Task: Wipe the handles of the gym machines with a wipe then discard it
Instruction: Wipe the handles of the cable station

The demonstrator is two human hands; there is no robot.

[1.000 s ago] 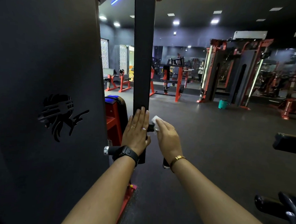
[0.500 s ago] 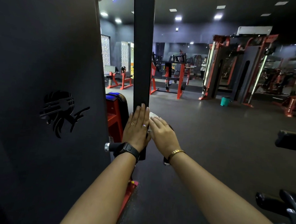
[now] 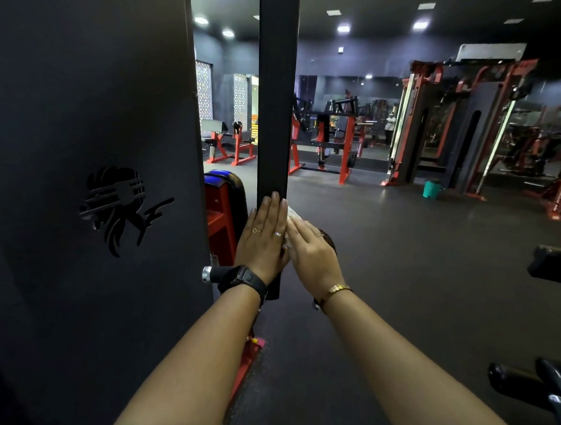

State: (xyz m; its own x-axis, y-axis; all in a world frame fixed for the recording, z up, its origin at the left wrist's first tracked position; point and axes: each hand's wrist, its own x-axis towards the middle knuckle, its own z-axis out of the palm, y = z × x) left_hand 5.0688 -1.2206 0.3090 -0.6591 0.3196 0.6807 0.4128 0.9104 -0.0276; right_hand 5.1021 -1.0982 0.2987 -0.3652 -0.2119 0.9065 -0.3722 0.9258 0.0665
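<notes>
While I'm standing at this machine, my left hand [image 3: 264,240] is laid flat on the black upright post [image 3: 274,114], fingers [image 3: 274,208] straight and together, not wrapped round anything. My right hand [image 3: 314,258] is just beside it, fingers lying fairly straight over the white wipe [image 3: 293,213] and pressing it down by the post's right edge. Whatever's under the wipe is hidden, and so is my thumb. A chrome-tipped handle [image 3: 211,273] pokes out by my left wrist. Green bucket [image 3: 431,189] sits way off across the floor.
</notes>
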